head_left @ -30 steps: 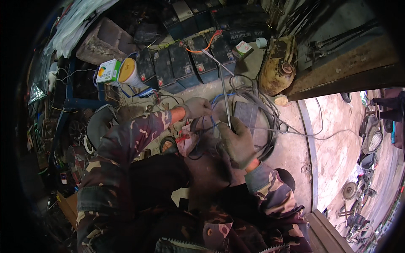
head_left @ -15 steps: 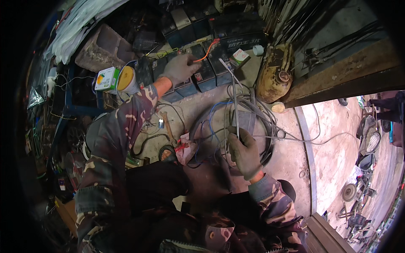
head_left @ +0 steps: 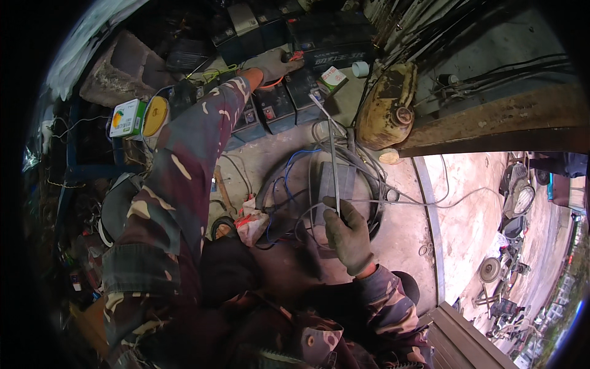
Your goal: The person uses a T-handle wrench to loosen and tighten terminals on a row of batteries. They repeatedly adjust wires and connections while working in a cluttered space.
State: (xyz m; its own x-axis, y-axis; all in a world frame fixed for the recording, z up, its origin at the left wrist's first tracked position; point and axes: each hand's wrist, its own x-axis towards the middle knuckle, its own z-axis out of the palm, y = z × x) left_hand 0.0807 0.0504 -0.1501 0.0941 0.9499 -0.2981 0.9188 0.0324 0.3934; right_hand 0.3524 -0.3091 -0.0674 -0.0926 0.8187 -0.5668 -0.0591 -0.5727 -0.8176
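My gloved left hand point(head_left: 270, 66) reaches out over a row of black batteries point(head_left: 275, 109). Its fingers are curled at the red end of a short orange wire point(head_left: 296, 56), part of which loops below the hand. A grey work glove also covers my right hand point(head_left: 350, 238), which is closed round the lower end of a slim metal rod point(head_left: 334, 157). That rod points up and away, its pale tip near the front edge of the batteries. Under it lies a coil of black cable point(head_left: 375, 175) with a blue wire point(head_left: 289, 169) beside it.
A dirty yellowish jerrycan point(head_left: 387, 111) stands right of the batteries, beside a rusty beam point(head_left: 491, 117). Left are a concrete block point(head_left: 120, 74) and a green-and-white box point(head_left: 127, 119). A crumpled red-and-white bag point(head_left: 251, 224) lies on the floor near my legs.
My left hand has moved farther out and to the right, up to the orange wire's red end. The view has shifted slightly. My right hand keeps hold of the rod.
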